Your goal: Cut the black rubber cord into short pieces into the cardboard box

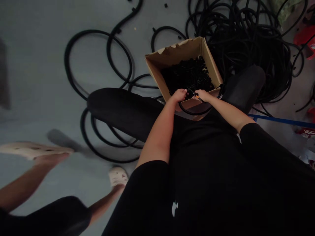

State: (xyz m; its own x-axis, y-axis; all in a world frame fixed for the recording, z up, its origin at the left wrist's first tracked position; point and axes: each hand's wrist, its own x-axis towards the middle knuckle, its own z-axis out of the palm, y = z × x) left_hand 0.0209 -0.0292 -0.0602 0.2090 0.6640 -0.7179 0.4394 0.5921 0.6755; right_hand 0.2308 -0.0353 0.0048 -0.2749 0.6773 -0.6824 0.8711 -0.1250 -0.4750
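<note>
My left hand (180,94) is closed on a black hose (194,113), which loops below both hands and rises at the right side of the box. Beside it my right hand (202,95) grips what look like scissors (196,96) with orange and black handles, their blades pointing toward my left hand. Both hands are over the near edge of an open cardboard box (160,76), set between my legs. Many short black pieces (188,73) fill its bottom. The exact spot where blades and hose meet is too dark and small to make out.
A big tangled pile of black hose (248,49) lies at the far right. Loose hose loops (67,65) spread over the grey floor at left, passing under my leg. Another person's legs, in light clogs (118,176), are at lower left. A blue strip (283,121) runs at right.
</note>
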